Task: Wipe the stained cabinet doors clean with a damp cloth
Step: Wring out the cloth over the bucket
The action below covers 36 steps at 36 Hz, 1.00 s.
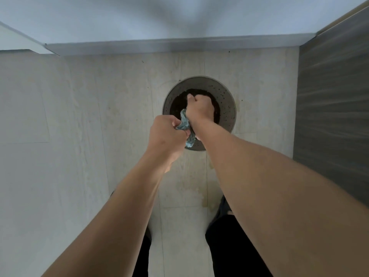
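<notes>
Head view: both hands curl tight round the blue cloth (184, 124) over the bowl (227, 100) on the floor (99, 116). The left hand (165, 132) grips its near end and the right hand (199, 108) its far end. The cloth's long axis runs near-left to far-right, so the wringing twist should turn about that line.

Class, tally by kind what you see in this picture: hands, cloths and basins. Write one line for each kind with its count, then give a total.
Hands: 2, the left hand and the right hand
Cloths: 1, the blue cloth, gripped by both hands
Basins: 1, the metal basin on the floor
Total: 4
</notes>
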### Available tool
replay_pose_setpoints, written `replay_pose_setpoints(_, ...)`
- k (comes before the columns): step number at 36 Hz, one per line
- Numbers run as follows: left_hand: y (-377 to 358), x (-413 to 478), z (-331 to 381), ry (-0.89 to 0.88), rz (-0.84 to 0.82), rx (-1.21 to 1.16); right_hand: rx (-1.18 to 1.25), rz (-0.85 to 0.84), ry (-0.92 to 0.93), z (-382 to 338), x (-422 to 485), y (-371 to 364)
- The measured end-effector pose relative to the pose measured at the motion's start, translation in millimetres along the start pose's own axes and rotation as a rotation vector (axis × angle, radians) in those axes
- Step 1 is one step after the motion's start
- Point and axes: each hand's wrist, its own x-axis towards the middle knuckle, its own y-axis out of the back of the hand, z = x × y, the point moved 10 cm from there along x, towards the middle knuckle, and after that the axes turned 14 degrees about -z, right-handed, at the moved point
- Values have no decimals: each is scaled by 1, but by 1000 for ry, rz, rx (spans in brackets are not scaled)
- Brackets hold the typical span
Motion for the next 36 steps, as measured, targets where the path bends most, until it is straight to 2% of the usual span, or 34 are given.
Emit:
replay_pose_setpoints(5, -1, 1, 3, -16, 35, 71, -48, 13, -18, 3, 11, 1)
replay_pose_setpoints(10, -7, -1, 2, 0, 33, 80, 107, 99, -105, 28, 12, 5)
replay_pose_setpoints(14, -8, -1, -2, 17, 39, 84, 168, 78, -178, 41, 15, 0)
replay_pose_setpoints(19, 4, -3, -8, -1, 38, 5, 86, 7, -134, 27, 12, -7)
replay_pose_setpoints(23, -1, -9, -8, 6, 5, 28, 30, 1, -178, 40, 10, -3)
replay_pose_setpoints(28, -10, -12, 1, -53, -22, 128, 167, 148, -196, 54, 7, 15)
replay_pose_setpoints(32, -9, -16, 8, -90, 8, 91, 198, 181, -195, 44, 0, 25)
replay_pose_setpoints(34, -12, -24, 11, -113, 8, 48, 177, 118, -232, 38, -12, 26)
replay_pose_setpoints(36, -7, -46, 16, -154, 13, 27, 264, -47, -234, 27, -37, 18)
